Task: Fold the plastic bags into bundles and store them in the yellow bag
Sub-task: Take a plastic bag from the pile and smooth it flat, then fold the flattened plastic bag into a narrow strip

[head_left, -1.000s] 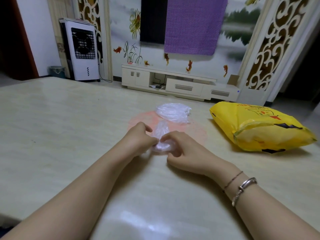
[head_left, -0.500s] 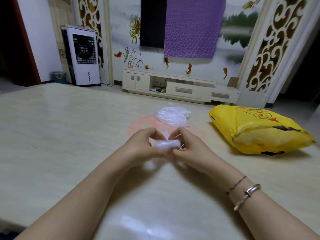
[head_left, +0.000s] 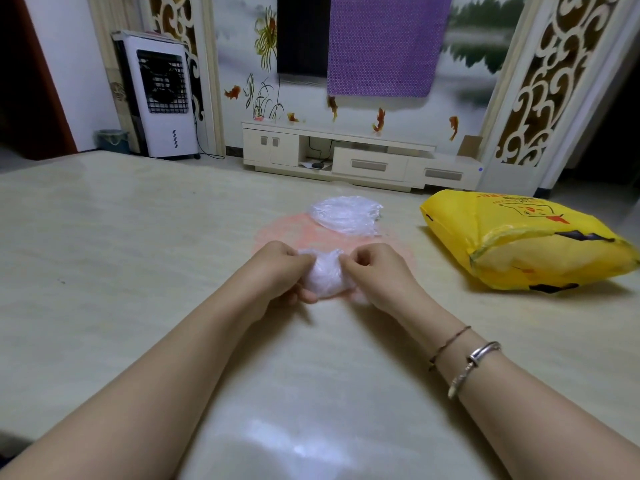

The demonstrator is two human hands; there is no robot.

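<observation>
A small bundle of clear plastic bag (head_left: 323, 277) sits between my two hands just above the table's middle. My left hand (head_left: 277, 271) grips its left side with curled fingers. My right hand (head_left: 375, 273) pinches its right side and top edge. Behind them a loose pile of clear plastic bags (head_left: 346, 214) lies on a pink round mark on the table. The yellow bag (head_left: 519, 240) lies on its side at the right, its mouth facing me and partly open.
The beige marble table (head_left: 121, 254) spreads wide to the left and toward me. Beyond its far edge are a white TV cabinet (head_left: 356, 157) and a white air cooler (head_left: 159, 95).
The long strip of plastic has been rolled into a rounder, thicker bundle. Both hands stayed together at the table's middle, now wrapping the bundle from both sides.
</observation>
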